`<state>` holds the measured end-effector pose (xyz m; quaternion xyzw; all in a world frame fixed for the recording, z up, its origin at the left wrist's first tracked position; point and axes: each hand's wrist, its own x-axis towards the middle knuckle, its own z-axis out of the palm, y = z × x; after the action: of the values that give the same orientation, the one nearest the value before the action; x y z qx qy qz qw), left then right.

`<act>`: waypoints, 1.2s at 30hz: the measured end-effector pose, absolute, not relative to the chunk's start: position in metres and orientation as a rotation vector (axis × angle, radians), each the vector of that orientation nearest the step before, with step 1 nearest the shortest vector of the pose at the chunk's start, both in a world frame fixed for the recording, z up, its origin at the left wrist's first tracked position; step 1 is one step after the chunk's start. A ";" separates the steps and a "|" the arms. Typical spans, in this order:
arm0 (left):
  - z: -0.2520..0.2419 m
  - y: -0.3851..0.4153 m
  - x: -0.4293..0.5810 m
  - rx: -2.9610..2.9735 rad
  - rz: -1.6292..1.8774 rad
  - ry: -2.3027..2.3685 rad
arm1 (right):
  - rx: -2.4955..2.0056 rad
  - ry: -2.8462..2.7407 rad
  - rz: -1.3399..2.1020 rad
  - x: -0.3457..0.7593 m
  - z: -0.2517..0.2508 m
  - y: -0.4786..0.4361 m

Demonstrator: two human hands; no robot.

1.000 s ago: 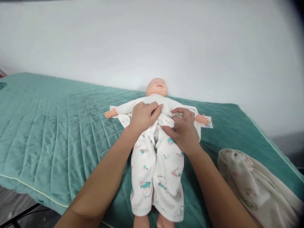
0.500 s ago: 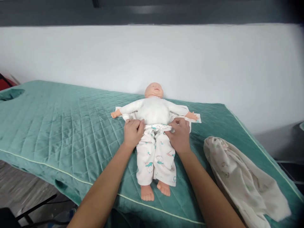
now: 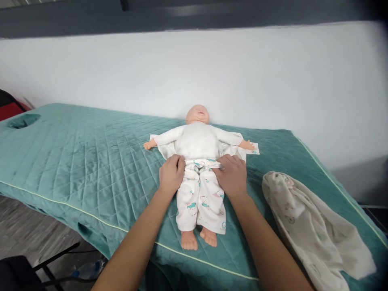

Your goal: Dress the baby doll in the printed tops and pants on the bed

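A baby doll [image 3: 197, 141] with a white cloth body lies on its back, arms spread, feet toward me. White printed pants [image 3: 201, 200] cover its legs up to the waist. My left hand [image 3: 172, 173] is closed on the waistband at the doll's left-of-view hip. On the other side, my right hand [image 3: 232, 173] pinches the waistband between thumb and fingers. A white printed garment [image 3: 230, 149] is spread under the doll's back and arms, partly hidden by the body.
The doll rests on a green quilted bed cover [image 3: 100, 161] against a white wall. A crumpled cream printed cloth [image 3: 315, 226] lies at the right. Below left are a black chair part [image 3: 15, 273] and a plastic bottle [image 3: 87, 270] on the floor.
The camera view has shifted slightly. My right hand's fingers lie a little lower and flatter at the waistband, and my left hand stays at the other side of it.
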<state>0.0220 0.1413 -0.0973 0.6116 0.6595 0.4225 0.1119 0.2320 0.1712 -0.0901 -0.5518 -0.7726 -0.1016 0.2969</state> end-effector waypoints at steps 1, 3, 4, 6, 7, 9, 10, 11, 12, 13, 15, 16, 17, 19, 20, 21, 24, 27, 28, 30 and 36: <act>-0.097 0.141 0.022 1.804 1.220 1.978 | -1.471 -2.056 -0.240 0.232 -0.090 0.169; -0.098 0.142 0.023 1.814 1.194 2.038 | -1.470 -2.048 -0.165 0.232 -0.091 0.165; -0.098 0.142 0.023 1.813 1.188 2.057 | -1.465 -2.036 -0.124 0.232 -0.091 0.162; -0.098 0.143 0.023 1.802 1.188 2.080 | -1.450 -2.008 -0.020 0.232 -0.090 0.154; -0.099 0.143 0.023 1.795 1.191 2.086 | -1.442 -1.992 0.043 0.233 -0.090 0.150; -0.099 0.143 0.023 1.786 1.200 2.083 | -1.431 -1.954 0.183 0.233 -0.089 0.141; -0.099 0.144 0.023 1.785 1.203 2.072 | -1.430 -1.928 0.259 0.234 -0.088 0.137; -0.099 0.144 0.023 1.786 1.207 2.059 | -1.432 -1.894 0.337 0.234 -0.088 0.134; -0.099 0.144 0.022 1.785 1.209 2.045 | -1.436 -1.853 0.416 0.235 -0.087 0.131; -0.098 0.144 0.022 1.783 1.212 2.031 | -1.439 -1.810 0.494 0.235 -0.086 0.129; -0.098 0.144 0.022 1.772 1.219 2.010 | -1.445 -1.736 0.634 0.235 -0.084 0.128; -0.098 0.143 0.022 1.766 1.224 2.002 | -1.445 -1.713 0.692 0.235 -0.083 0.128; -0.098 0.143 0.022 1.759 1.229 1.995 | -1.443 -1.699 0.739 0.235 -0.083 0.128; -0.097 0.143 0.021 1.748 1.245 1.975 | -1.430 -1.695 0.801 0.235 -0.083 0.129; -0.098 0.143 0.021 1.744 1.256 1.958 | -1.417 -1.698 0.820 0.236 -0.084 0.129; -0.098 0.143 0.021 1.742 1.267 1.937 | -1.400 -1.697 0.828 0.236 -0.085 0.129; -0.100 0.145 0.019 1.741 1.296 1.890 | -1.341 -1.676 0.771 0.239 -0.090 0.133; -0.102 0.147 0.018 1.719 1.320 1.883 | -1.257 -1.680 0.554 0.238 -0.093 0.146; -0.103 0.148 0.017 1.709 1.328 1.877 | -1.235 -1.674 0.472 0.237 -0.093 0.153; -0.104 0.149 0.016 1.699 1.344 1.857 | -1.228 -1.653 0.337 0.235 -0.092 0.169; -0.103 0.149 0.016 1.681 1.353 1.833 | -1.241 -1.777 0.290 0.231 -0.093 0.199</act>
<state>0.0156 0.1495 -0.1033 0.5865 0.6396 0.4723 0.1546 0.2310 0.1991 -0.0933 -0.5039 -0.7219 0.1179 0.4595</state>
